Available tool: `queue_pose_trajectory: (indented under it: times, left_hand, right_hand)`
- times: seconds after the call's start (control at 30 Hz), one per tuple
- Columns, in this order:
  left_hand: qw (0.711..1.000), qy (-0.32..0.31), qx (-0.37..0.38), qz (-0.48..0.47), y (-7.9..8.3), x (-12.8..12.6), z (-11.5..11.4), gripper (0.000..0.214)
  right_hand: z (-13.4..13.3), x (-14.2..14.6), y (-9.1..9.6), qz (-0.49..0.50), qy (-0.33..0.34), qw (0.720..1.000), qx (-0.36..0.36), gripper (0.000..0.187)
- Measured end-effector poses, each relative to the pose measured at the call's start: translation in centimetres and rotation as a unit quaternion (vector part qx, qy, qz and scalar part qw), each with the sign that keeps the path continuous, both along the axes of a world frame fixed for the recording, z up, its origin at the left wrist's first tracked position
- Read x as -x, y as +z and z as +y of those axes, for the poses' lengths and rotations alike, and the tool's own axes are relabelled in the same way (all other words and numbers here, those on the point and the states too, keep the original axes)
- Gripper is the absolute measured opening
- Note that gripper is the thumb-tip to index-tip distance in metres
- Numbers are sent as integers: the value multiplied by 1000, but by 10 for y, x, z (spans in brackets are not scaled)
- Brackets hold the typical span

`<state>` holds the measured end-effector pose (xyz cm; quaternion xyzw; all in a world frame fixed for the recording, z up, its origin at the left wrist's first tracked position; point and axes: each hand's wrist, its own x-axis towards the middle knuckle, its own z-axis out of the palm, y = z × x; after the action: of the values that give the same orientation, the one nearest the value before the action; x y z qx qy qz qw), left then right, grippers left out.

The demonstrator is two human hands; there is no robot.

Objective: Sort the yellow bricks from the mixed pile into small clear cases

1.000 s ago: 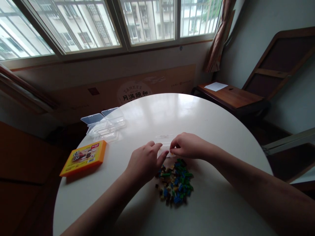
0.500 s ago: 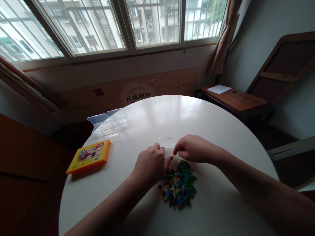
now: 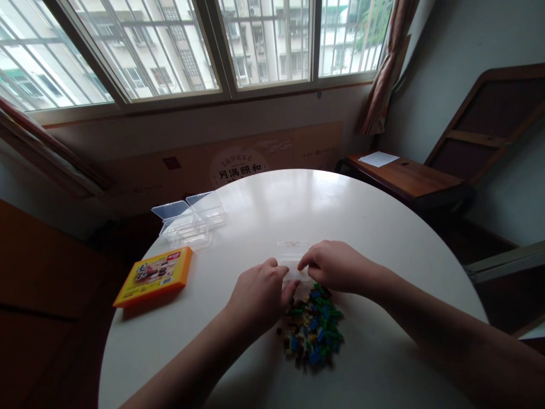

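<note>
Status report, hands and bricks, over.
Left hand holds small clear box; right hand touches it. Brick pile right beside hands. Nothing blocking.

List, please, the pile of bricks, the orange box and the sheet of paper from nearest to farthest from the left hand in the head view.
1. pile of bricks: just right of the left hand.
2. orange box: well off to its left.
3. sheet of paper: far right, on the side table.

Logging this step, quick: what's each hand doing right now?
Left hand: curled, thumb against the small clear box; grip cannot be told.
Right hand: fingertips pinched over the box; contents cannot be told.
</note>
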<state>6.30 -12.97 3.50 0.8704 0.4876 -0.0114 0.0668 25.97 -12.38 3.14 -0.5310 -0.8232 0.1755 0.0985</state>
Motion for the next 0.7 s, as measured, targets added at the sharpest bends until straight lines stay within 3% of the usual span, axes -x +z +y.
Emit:
queue_pose_trajectory:
  times: [0.13,0.3,0.5,0.7]
  left_hand:
    - [999,-15,31,-25,5,6,1,33]
    - [998,12,22,-65,11,15,10,32]
    - [996,-18,40,-78,1,19,18,28]
    - [995,-46,39,-75,-5,16,16,28]
  right_hand:
    - [-2,4,0,-10,-14,1000,-2,35]
    - [-5,8,1,-11,-31,999,-18,35]
    - [-5,9,-2,-24,-34,999,-23,34]
    - [-5,19,-5,-74,-30,994,-77,29]
